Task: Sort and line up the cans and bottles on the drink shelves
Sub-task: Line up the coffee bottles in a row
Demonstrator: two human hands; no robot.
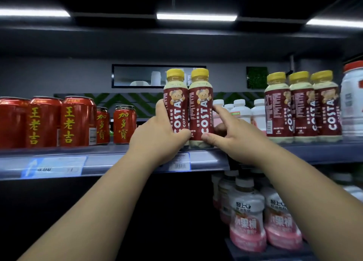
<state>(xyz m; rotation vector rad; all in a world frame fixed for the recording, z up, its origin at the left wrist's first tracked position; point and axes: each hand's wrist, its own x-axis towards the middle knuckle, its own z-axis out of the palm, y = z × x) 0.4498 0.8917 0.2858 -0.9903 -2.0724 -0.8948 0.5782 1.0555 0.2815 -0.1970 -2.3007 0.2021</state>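
Observation:
Two Costa coffee bottles with yellow caps stand side by side at the front of the upper shelf (110, 158). My left hand (157, 135) grips the left Costa bottle (175, 95) from its left side. My right hand (233, 135) grips the right Costa bottle (200, 101) from its right side, thumb across the base. Three more Costa bottles (302, 107) stand in a row at the right. Red herbal tea cans (59, 121) stand at the left, with two smaller red cans (124, 124) behind them.
White-capped pink bottles (241, 109) stand behind my right hand. A large white jar with a red lid (352, 103) is at the far right. On the lower shelf stand pink and white drink bottles (247, 217). Price tags (53, 166) hang on the shelf edge.

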